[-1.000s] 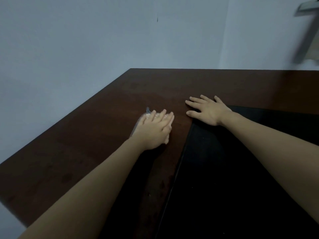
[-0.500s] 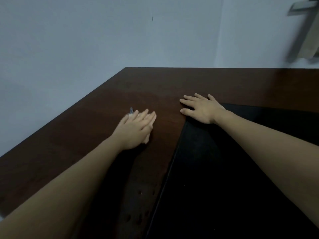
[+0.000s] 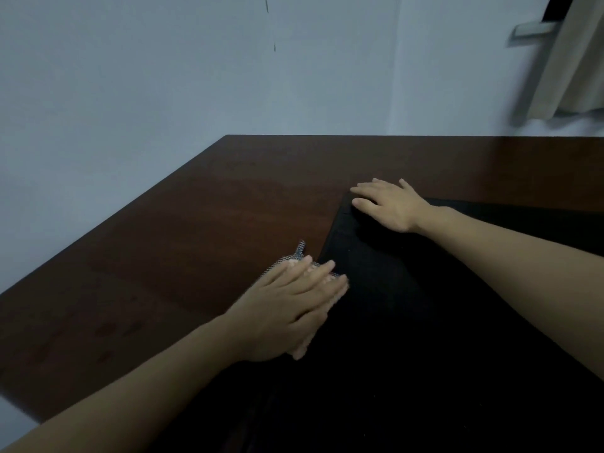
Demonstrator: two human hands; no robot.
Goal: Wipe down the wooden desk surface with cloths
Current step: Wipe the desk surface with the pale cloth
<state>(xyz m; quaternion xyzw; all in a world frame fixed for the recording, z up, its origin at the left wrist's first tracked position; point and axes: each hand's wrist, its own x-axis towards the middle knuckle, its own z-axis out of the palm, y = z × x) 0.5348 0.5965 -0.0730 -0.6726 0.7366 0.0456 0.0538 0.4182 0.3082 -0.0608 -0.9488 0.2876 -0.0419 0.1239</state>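
Beneath the straight, closely set fingers of the left hand (image 3: 287,308) lies a checked cloth (image 3: 295,258), pressed flat on the dark wooden desk (image 3: 183,243); only its edge and one corner show beyond the fingertips. Just right of those fingertips runs the left edge of a black mat (image 3: 408,315). The right hand (image 3: 389,206) rests flat, fingers spread and straight, on the mat's far corner, holding nothing. A pale curtain (image 3: 568,60) hangs beyond.

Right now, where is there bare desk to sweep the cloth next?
Bare wood lies left of the left hand and cloth, out to the desk edge, and behind the right hand toward the wall. The black mat fills the right side.
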